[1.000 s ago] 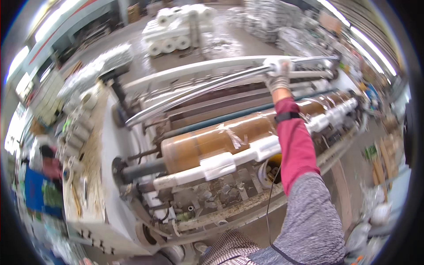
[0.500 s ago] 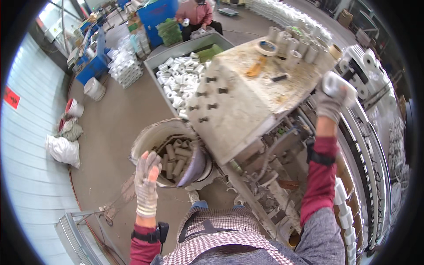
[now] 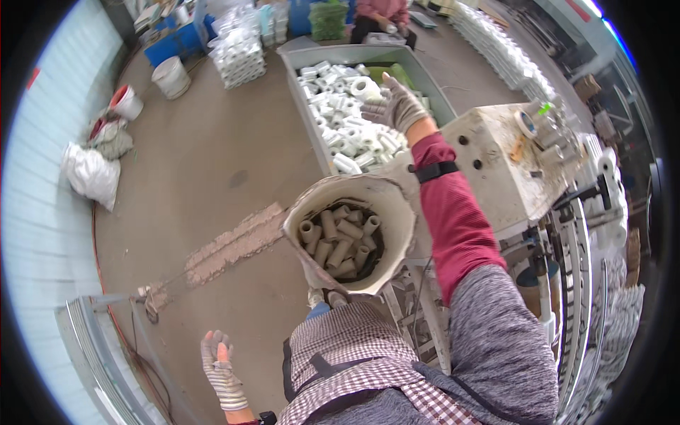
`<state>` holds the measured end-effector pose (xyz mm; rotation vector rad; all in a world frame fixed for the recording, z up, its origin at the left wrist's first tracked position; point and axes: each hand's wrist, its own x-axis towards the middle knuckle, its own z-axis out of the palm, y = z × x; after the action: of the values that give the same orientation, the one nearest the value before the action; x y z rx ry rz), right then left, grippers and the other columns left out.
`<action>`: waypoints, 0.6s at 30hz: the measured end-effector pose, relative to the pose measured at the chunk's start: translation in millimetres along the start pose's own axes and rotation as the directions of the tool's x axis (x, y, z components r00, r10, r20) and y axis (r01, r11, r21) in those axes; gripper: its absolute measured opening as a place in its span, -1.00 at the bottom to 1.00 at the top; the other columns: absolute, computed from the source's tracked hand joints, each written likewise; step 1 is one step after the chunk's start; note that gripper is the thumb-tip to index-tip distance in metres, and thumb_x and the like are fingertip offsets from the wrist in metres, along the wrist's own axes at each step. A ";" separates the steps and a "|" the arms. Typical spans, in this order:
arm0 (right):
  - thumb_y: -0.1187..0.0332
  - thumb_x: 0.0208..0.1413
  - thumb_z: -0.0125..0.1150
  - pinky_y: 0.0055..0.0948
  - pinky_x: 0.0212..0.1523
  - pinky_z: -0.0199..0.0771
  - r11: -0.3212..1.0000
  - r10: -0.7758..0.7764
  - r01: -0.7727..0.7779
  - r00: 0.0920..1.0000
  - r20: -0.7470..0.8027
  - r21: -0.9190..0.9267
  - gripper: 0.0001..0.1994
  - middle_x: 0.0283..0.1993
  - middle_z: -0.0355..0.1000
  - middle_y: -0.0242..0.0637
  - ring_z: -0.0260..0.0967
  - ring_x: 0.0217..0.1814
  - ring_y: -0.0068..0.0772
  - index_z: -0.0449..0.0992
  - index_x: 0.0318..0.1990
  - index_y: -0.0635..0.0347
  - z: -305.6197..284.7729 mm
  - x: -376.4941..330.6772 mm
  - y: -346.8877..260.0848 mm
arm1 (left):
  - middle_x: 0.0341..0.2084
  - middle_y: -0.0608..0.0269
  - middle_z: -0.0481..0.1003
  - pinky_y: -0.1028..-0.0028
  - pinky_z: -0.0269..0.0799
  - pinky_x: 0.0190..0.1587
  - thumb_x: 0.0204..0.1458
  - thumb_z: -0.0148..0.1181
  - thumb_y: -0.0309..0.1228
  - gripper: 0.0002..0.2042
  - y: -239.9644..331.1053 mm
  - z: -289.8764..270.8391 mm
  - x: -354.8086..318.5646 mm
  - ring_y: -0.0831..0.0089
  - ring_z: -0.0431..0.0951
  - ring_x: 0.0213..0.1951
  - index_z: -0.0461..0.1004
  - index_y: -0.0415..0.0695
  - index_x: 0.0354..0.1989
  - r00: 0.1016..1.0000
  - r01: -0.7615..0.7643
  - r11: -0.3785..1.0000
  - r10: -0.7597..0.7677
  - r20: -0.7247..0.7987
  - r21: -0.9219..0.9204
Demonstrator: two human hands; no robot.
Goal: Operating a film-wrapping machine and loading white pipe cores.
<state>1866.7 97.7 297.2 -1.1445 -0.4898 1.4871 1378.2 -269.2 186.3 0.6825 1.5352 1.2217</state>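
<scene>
My right hand [image 3: 398, 105], in a worn grey work glove, reaches out over a long grey metal bin [image 3: 306, 59] filled with white tape rolls [image 3: 340, 134]. Its fingers are spread and hold nothing. My left hand [image 3: 218, 368], in a striped glove, hangs low by my hip over the concrete floor, fingers loosely apart and empty. Between my arms stands a round sack-like bucket [image 3: 397, 212] holding several brown cardboard cores [image 3: 340, 241]. I wear a checked apron and a red sleeve guard.
A machine housing [image 3: 496, 163] with tape rolls on top stands at my right, rollers beyond it. Another person [image 3: 379, 14] sits at the far end of the bin. Buckets [image 3: 170, 76], white sacks [image 3: 91, 173] and wrapped roll packs [image 3: 237, 53] line the floor at left.
My view has swung from the machine toward the floor and bin. My right hand left the machine top and moved out over the bin; my left hand dropped lower beside me.
</scene>
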 end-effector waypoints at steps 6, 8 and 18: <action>0.12 0.17 0.03 -0.41 0.03 0.34 0.637 -0.210 0.563 0.784 0.584 -0.527 -0.56 -0.01 0.40 -0.21 0.34 0.02 -0.39 0.37 0.08 0.25 190.8 -103.2 59.8 | 0.00 0.07 0.35 0.36 0.35 0.05 0.08 0.15 -0.30 -0.53 -39.5 -65.1 -52.9 0.28 0.39 0.03 0.23 -0.25 0.12 0.971 0.147 0.960 -0.185 -0.151 -0.237; 0.28 0.10 0.12 -0.61 -0.02 0.31 0.467 -0.319 0.760 0.621 0.716 -0.452 -0.62 0.01 0.37 -0.39 0.30 0.01 -0.62 0.41 0.05 0.26 251.0 -166.5 67.0 | 0.02 0.10 0.36 0.37 0.36 0.04 -0.02 0.24 -0.09 -0.35 -47.5 -76.2 -52.1 0.27 0.40 0.04 0.20 -0.20 0.16 0.995 0.004 0.980 -0.023 -0.094 -0.197; -0.01 -0.05 0.25 -0.20 0.16 0.22 0.168 -0.434 0.939 -0.202 0.878 0.299 -0.23 0.18 0.20 0.10 0.21 0.21 -0.08 0.20 0.14 0.51 534.2 -287.2 206.4 | 0.01 0.11 0.36 0.43 0.37 0.04 0.01 0.20 -0.48 -0.55 -8.0 -213.1 3.0 0.35 0.38 0.06 0.28 -0.23 0.10 0.939 -0.128 0.973 0.056 -0.340 -0.194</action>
<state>1273.6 -69.1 473.1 0.0350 -2.0815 0.5391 1179.6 -345.5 171.6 0.4238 1.6259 1.6116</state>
